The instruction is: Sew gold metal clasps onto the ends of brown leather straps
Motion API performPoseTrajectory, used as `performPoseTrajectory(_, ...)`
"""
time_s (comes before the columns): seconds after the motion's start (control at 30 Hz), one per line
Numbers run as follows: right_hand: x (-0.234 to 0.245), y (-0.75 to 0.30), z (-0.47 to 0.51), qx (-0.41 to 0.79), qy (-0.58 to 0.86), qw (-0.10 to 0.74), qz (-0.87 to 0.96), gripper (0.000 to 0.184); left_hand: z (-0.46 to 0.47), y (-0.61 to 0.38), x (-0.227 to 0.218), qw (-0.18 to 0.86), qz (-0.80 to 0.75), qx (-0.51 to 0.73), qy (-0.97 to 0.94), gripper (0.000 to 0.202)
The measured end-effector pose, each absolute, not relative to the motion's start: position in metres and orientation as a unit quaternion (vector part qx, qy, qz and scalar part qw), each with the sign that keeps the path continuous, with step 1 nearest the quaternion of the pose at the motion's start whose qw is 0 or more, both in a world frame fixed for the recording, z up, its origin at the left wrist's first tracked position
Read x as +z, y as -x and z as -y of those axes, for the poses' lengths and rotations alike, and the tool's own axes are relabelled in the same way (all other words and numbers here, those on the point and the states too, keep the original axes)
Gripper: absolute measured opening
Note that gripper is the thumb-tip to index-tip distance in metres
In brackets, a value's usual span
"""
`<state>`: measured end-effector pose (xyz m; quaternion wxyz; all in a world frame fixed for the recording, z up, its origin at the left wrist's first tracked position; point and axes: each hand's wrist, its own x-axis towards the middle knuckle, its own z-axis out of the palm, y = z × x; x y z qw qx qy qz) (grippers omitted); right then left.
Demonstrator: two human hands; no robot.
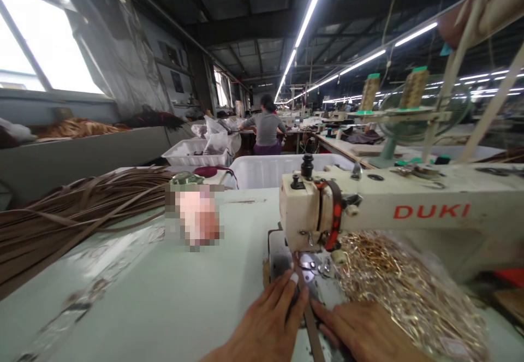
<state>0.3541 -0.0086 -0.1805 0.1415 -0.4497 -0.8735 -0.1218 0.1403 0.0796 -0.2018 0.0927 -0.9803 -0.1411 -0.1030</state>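
A cream sewing machine (409,209) marked DUKI stands on a pale green table (164,296). A narrow brown strap (309,318) runs from the near edge up under the machine's presser foot (305,261). My left hand (270,324) lies flat on the left of the strap, fingers stretched toward the foot. On the strap's right side my right hand (364,332) rests flat, fingertips touching it. Neither hand grips anything.
A heap of brown straps (69,209) covers the table's left. A clear bag of gold metal fittings (401,291) lies under the machine arm. White plastic bins (270,168) stand behind. Thread cones (413,86) rise at right. A person (267,127) works far back.
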Motion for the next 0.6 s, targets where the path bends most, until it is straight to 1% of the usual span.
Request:
performPoseTrajectory(0.07, -0.182, -0.353, 0.008, -0.114, 0.453, 0.136, 0.874, 0.035, -0.080, -0.140, -0.200, 0.080, 0.137, -0.087, 0.983, 0.062)
performPoseTrajectory(0.13, -0.185, -0.353, 0.008, -0.106, 0.457, 0.132, 0.873, 0.035, -0.080, -0.141, -0.200, 0.076, 0.135, -0.082, 0.985, 0.065)
performPoseTrajectory(0.37, -0.183, -0.353, 0.007, -0.109, 0.454, 0.134, 0.874, 0.038, -0.083, -0.141, -0.201, 0.087, 0.128, -0.089, 0.984, 0.064)
performPoseTrajectory(0.6, -0.183, -0.353, 0.009, -0.094, 0.460, 0.133, 0.873, 0.032, -0.079, -0.142, -0.191, 0.096, 0.127, -0.061, 0.985, 0.061)
